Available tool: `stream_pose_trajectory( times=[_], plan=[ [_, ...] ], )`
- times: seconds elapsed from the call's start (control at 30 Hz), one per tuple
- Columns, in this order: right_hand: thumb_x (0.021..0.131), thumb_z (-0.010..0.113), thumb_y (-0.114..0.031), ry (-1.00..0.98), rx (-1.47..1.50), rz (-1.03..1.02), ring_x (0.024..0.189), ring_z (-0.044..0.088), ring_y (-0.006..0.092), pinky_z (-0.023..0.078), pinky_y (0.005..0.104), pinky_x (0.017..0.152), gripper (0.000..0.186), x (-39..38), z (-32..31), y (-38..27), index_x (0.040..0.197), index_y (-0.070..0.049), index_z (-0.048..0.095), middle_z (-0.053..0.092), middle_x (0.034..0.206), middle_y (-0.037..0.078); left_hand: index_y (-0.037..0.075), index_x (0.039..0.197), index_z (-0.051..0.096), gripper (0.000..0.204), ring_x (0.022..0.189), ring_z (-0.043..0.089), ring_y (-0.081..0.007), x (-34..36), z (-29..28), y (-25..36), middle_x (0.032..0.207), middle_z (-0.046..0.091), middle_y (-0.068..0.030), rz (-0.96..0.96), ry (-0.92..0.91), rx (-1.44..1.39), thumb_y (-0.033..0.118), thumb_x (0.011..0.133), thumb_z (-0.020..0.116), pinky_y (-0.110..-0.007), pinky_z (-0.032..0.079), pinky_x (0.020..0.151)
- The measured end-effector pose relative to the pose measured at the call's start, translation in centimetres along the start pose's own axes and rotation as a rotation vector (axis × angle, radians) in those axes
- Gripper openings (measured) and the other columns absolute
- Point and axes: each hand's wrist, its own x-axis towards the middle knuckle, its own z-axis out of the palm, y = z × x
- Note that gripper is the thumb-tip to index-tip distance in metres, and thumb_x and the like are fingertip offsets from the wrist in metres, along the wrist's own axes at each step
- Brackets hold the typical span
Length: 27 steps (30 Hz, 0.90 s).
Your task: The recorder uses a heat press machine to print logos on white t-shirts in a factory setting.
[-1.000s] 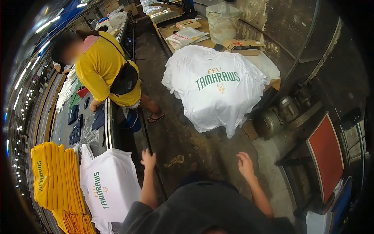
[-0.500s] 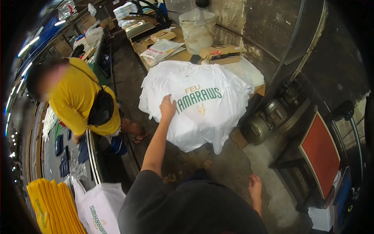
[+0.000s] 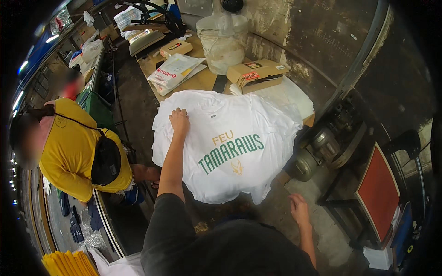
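Observation:
A pile of white T-shirts (image 3: 258, 110) lies spread over the near end of a table. The top T-shirt (image 3: 221, 179) carries a green and gold print on its chest, and its collar faces away from me. At its upper left, beside the collar, my left hand (image 3: 179, 120) has its fingers bent and closed on the cloth. The fingertips are partly hidden, so how much fabric they pinch is not clear. My right hand (image 3: 299, 209) hangs low to the right of the pile, touching nothing, with its fingers loosely apart.
Behind the pile stand a white bucket (image 3: 223, 43), an open cardboard box (image 3: 258, 76) and a plastic bag (image 3: 175, 73). A compressor (image 3: 317, 152) and a red-topped stand (image 3: 380, 193) are at right. A person in yellow (image 3: 73, 142) bends over a long bench at left.
My left hand has moved from the print up toward the collar, its fingers now bent on the cloth. The view has shifted closer to the pile. My right hand remains low and free.

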Motion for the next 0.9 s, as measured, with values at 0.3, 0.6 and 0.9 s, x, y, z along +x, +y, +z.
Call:
stream_pose_trajectory(
  times=[0.3, 0.6, 0.9],
  plan=[
    [0.074, 0.057, 0.002, 0.298, 0.166, -0.201, 0.117, 0.034, 0.0379, 0.029, 0.0408, 0.098, 0.050, 6.6, -1.8, -7.3, 0.121, -0.004, 0.045, 0.039, 0.125, 0.021, 0.004, 0.107, 0.052, 0.031, 0.099, 0.053, -0.0308, -19.2, -12.3, 18.8, 0.109, 0.055, -0.0158, 1.054, -0.764, -1.045, 0.028, 0.090, 0.044, -0.035, 0.043, 0.083],
    [0.050, 0.059, -0.003, 0.522, -0.537, -0.319, 0.108, 0.041, 0.0392, 0.029, 0.0466, 0.091, 0.022, 3.1, -10.7, -1.0, 0.071, -0.003, 0.054, 0.050, 0.115, 0.017, 0.006, 0.105, 0.050, 0.045, 0.088, 0.055, -0.0311, -19.6, -15.0, 20.1, 0.090, 0.058, -0.0148, 0.809, -0.850, -0.637, 0.028, 0.070, 0.068, -0.038, 0.043, 0.075],
    [0.060, 0.051, 0.005, 0.893, -0.030, 0.054, 0.088, 0.054, 0.0210, 0.039, 0.0320, 0.083, 0.013, -10.2, -24.6, 4.9, 0.069, -0.001, 0.043, 0.058, 0.097, 0.013, 0.006, 0.076, 0.060, 0.013, 0.070, 0.060, -0.0263, -15.1, -20.1, 26.8, 0.072, 0.061, -0.0106, 0.999, -0.360, -0.942, 0.003, 0.064, 0.061, -0.033, 0.046, 0.062]
  ],
)
